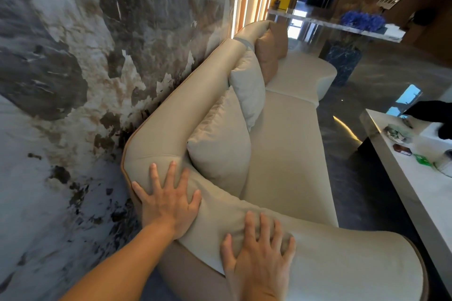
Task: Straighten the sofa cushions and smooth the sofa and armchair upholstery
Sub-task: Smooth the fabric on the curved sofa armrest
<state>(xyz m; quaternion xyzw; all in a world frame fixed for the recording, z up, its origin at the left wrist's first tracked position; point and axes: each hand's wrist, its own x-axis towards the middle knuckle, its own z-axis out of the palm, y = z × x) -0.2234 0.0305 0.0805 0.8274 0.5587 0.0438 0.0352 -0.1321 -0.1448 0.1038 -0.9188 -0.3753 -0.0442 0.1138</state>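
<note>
A long cream sofa (pixel 283 154) runs along the marbled wall, seen from its near end. My left hand (pixel 168 200) lies flat with fingers spread on the corner where the backrest meets the armrest. My right hand (pixel 259 254) presses flat, fingers apart, on the padded near armrest (pixel 342 259). Three cushions lean upright against the backrest: a cream one (pixel 220 149) nearest, a paler one (pixel 249 85) behind it, and a tan one (pixel 269 54) at the far end. Neither hand holds anything.
A marbled wall (pixel 73 80) stands close behind the sofa on the left. A pale coffee table (pixel 411 178) with small items sits at the right, with a narrow strip of dark glossy floor (pixel 342 134) between it and the sofa. A console with blue flowers (pixel 362 19) stands far back.
</note>
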